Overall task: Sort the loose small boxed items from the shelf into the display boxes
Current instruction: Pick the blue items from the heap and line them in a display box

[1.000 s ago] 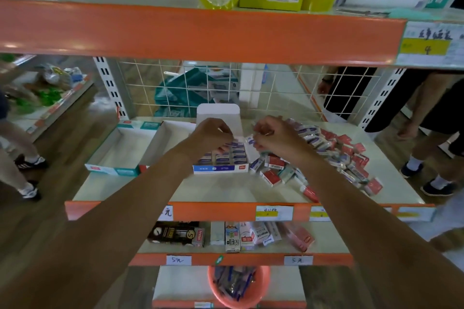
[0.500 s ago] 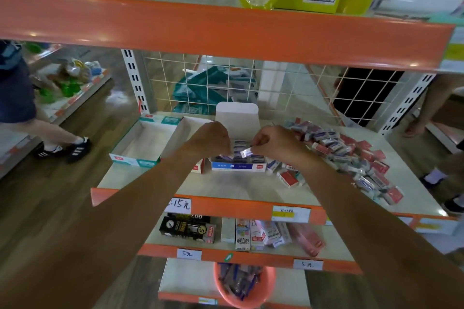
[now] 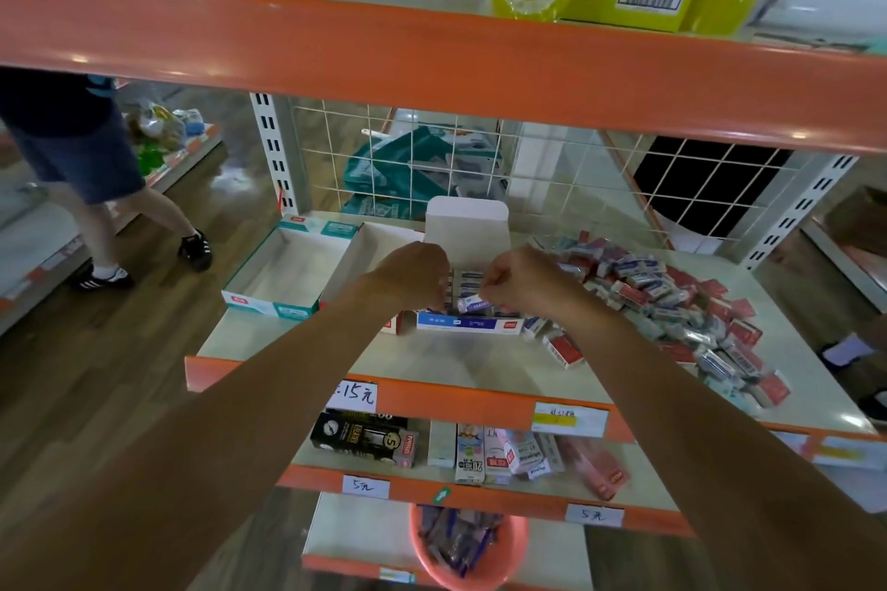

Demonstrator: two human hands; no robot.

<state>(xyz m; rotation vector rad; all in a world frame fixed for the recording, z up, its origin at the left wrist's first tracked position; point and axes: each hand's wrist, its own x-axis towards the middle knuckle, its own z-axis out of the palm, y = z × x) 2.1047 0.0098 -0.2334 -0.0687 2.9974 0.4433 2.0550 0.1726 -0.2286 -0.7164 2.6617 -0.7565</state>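
Observation:
A blue-fronted display box with a raised white flap stands mid-shelf, holding rows of small blue boxes. My right hand pinches one small blue-and-white box just above its front row. My left hand is curled over the display box's left side; whether it holds anything is hidden. A heap of loose red and blue small boxes spreads over the shelf to the right. Two empty display boxes lie to the left, one teal-edged and one white.
The shelf has an orange front lip, a wire grid back and another orange shelf close overhead. A lower shelf holds assorted packs, with a pink basket below. A person stands at the left in the aisle.
My right hand picked a small blue box from the pile's edge and brought it left over the display box. The camera view shifted left. The person at the left walked nearer.

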